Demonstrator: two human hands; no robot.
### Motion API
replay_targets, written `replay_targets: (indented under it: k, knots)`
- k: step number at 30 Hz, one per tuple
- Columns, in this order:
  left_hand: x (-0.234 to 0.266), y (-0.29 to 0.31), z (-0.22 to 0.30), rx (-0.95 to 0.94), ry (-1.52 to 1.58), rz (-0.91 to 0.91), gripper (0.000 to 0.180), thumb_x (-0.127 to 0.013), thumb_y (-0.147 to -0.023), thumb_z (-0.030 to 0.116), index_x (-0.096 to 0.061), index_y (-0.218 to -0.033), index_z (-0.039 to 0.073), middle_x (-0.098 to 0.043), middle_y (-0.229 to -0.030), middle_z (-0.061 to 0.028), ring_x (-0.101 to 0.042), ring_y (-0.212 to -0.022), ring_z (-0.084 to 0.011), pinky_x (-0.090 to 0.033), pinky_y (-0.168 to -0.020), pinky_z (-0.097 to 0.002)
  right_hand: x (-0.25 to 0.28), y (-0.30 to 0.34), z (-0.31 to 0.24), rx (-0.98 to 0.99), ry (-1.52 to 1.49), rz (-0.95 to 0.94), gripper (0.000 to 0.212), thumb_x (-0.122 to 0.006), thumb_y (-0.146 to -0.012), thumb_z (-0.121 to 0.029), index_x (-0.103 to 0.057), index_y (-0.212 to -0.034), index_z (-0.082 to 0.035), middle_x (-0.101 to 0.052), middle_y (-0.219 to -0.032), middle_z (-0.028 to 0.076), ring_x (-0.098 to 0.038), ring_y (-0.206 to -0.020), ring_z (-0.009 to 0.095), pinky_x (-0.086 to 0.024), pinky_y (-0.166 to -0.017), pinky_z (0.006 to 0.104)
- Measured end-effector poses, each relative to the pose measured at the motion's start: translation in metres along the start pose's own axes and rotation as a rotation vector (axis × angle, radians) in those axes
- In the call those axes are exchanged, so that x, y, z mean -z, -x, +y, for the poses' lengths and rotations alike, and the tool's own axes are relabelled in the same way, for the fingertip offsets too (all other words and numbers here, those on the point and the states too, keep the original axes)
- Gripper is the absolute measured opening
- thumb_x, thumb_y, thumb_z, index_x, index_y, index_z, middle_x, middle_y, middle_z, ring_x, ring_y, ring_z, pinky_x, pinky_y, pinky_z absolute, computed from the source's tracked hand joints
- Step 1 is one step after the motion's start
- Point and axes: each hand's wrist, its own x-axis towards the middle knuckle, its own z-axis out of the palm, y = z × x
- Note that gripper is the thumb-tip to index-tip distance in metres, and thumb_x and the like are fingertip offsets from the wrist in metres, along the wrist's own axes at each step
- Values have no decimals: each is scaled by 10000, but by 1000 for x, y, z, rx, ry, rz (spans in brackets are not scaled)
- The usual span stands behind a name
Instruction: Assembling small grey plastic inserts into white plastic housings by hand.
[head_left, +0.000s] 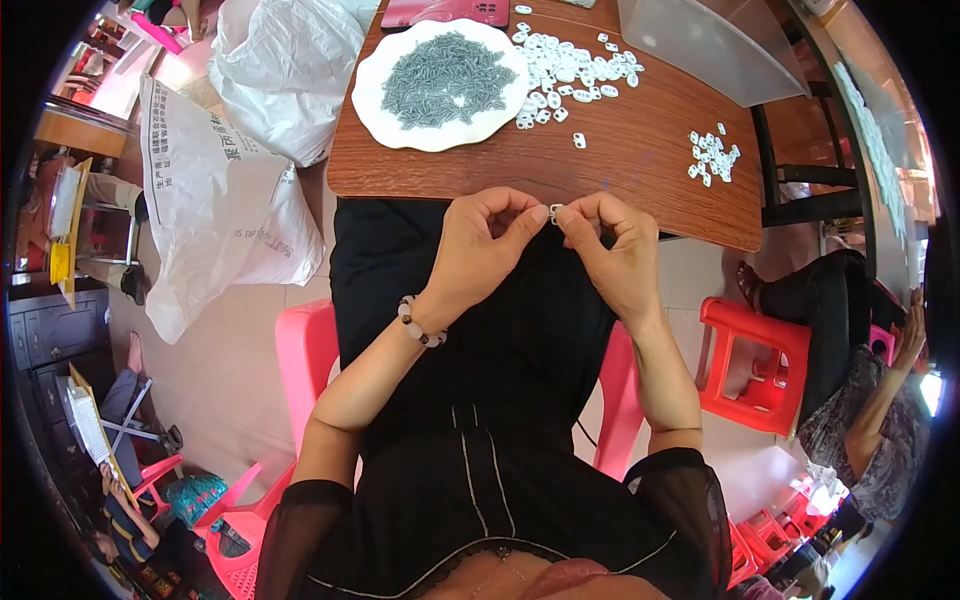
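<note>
Just in front of the table's near edge, my left hand (484, 248) and my right hand (618, 258) meet fingertip to fingertip. Between them they pinch a small white plastic piece (556, 212) with openings in it; the fingertips partly hide it. On the table beyond stands a white scalloped plate (368, 105) heaped with small grey, slender parts (445, 80) that look like tiny springs. Right of the plate lies a loose spread of similar white pieces (570, 68). A smaller cluster of white pieces (712, 158) sits near the table's right side.
The brown wooden table (450, 175) carries a pink phone (445, 12) at the back and a translucent plastic bin (715, 50) at the back right. White sacks (225, 200) stand on the floor to the left. A red stool (755, 360) and a seated person (880, 420) are at the right.
</note>
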Motion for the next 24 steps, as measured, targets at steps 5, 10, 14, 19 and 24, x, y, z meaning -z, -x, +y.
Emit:
replay_targets:
  k: [5,10,14,19,24]
  knots:
    - [-2,0,-1,6,-11,-1,132,-669,-875,103,-664,-867,-28,-613,-719,31,-500,-642,-5,-397,-567,-172,0,1,2,23,13,3,140,-684,-836,-103,-654,-781,22,-613,-645,42,-535,-559,67,-403,-519,219]
    - [-2,2,1,30,-46,-9,142,-670,-884,111,-662,-879,-30,-609,-751,42,-495,-675,-2,-399,-591,-167,0,1,2,1,2,-12,142,-681,-839,-104,-655,-780,23,-611,-634,38,-529,-554,62,-398,-517,214]
    - [-4,0,-3,33,-17,-9,155,-672,-886,127,-669,-888,-28,-621,-759,37,-499,-669,-2,-399,-585,-165,1,0,6,-35,-55,-31,144,-671,-855,-116,-662,-789,12,-614,-613,13,-511,-549,34,-383,-515,199]
    - [-5,-1,2,56,84,-33,219,-654,-908,203,-685,-918,-14,-628,-755,20,-497,-637,-13,-394,-571,-169,2,0,13,-72,-147,-2,147,-662,-872,-132,-671,-805,-1,-611,-609,-12,-503,-554,14,-367,-514,182]
    - [0,-2,1,96,218,19,249,-669,-900,231,-698,-923,-16,-633,-739,17,-514,-644,-7,-389,-563,-158,4,-1,14,-68,-157,22,155,-664,-876,-143,-673,-808,-4,-606,-607,-16,-501,-554,8,-360,-512,175]
